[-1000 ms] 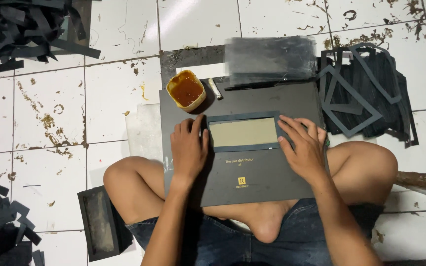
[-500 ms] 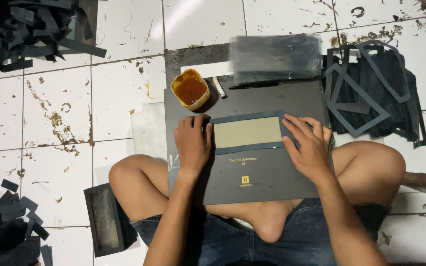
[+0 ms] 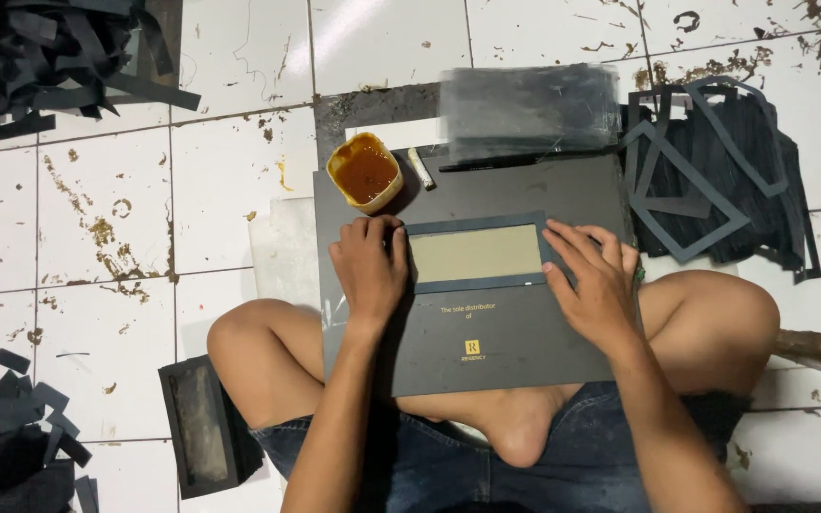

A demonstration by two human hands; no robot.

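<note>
A dark grey card sheet (image 3: 486,332) with a rectangular window lies across my crossed legs. A clear film shows tan (image 3: 475,253) inside the window. My left hand (image 3: 370,271) presses flat on the window's left edge. My right hand (image 3: 593,283) presses with spread fingers on the window's right edge. Neither hand grips anything.
A yellow cup of amber glue (image 3: 364,172) stands at the sheet's far left corner, with a small stick (image 3: 422,169) beside it. A stack of clear film (image 3: 529,109) lies behind. Dark card frames (image 3: 715,180) pile up at the right, and dark offcuts (image 3: 40,57) lie on the white tiles at the left.
Both hands stay pressed on the window's edges; my fingers have shifted slightly. The view has moved a little.
</note>
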